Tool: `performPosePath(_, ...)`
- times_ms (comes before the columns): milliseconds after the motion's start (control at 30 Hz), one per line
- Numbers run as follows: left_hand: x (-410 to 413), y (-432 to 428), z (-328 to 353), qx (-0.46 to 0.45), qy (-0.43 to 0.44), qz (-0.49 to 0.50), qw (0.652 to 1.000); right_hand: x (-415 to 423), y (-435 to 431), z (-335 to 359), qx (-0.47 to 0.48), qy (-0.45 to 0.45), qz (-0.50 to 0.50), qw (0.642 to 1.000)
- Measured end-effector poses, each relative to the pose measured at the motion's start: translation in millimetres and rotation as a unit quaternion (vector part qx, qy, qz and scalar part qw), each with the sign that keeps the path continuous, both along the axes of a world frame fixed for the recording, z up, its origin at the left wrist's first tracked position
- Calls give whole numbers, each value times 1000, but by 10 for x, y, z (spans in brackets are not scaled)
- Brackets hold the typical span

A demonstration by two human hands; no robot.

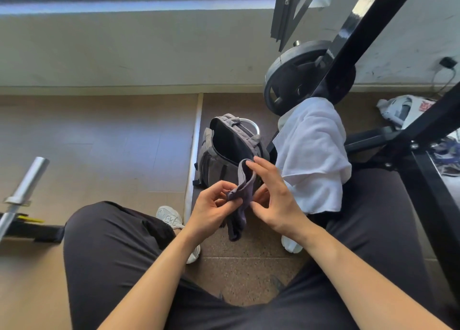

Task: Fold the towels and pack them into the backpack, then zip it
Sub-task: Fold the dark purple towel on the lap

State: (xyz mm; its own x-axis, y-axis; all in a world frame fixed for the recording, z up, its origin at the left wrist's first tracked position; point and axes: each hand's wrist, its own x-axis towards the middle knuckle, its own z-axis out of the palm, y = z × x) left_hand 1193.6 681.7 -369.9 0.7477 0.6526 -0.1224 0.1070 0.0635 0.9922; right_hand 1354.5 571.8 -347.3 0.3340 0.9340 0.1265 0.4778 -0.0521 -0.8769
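I sit with a small dark purple-grey towel (241, 206) held up between my knees. My left hand (214, 208) pinches its bunched edge between thumb and fingers. My right hand (270, 196) grips the other side, its fingertips on the towel's top fold. Behind the towel a grey backpack (219, 152) stands on the floor, its main compartment unzipped and showing a dark inside. A white towel (312, 155) hangs draped over my right knee and the black frame, to the right of the backpack.
A black weight plate (291, 80) and black rack bars (368, 38) stand at the right. A steel barbell end (27, 180) lies at the left. My white shoes (171, 217) rest on the speckled floor; a white bag (403, 109) lies far right by the wall.
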Motion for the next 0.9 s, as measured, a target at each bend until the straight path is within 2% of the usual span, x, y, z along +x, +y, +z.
performPosePath(100,-24,-31,14,7,0,-36,999,34,-17,-18,-35,-9,68,997)
performPosePath(233,-38,-8,-7,17,3,-38,999,37,-21,-36,-45,-29,35,998)
performPosePath(367,-41,32,-80,67,66,-48,994,48,-59,83,-51,106,-20,993)
performPosePath(533,-14,25,-276,106,148,-83,980,82,-153,247,7,232,-35,972)
performPosePath(633,2,9,-339,154,192,-89,965,125,-191,374,31,283,-28,958)
performPosePath(733,-20,39,-428,164,235,-82,955,187,-214,454,58,324,-31,944)
performPosePath(800,-34,59,-462,207,271,-84,936,211,-219,474,66,344,-38,936)
performPosePath(900,-47,66,-425,324,315,-55,890,244,-230,460,73,351,-74,930)
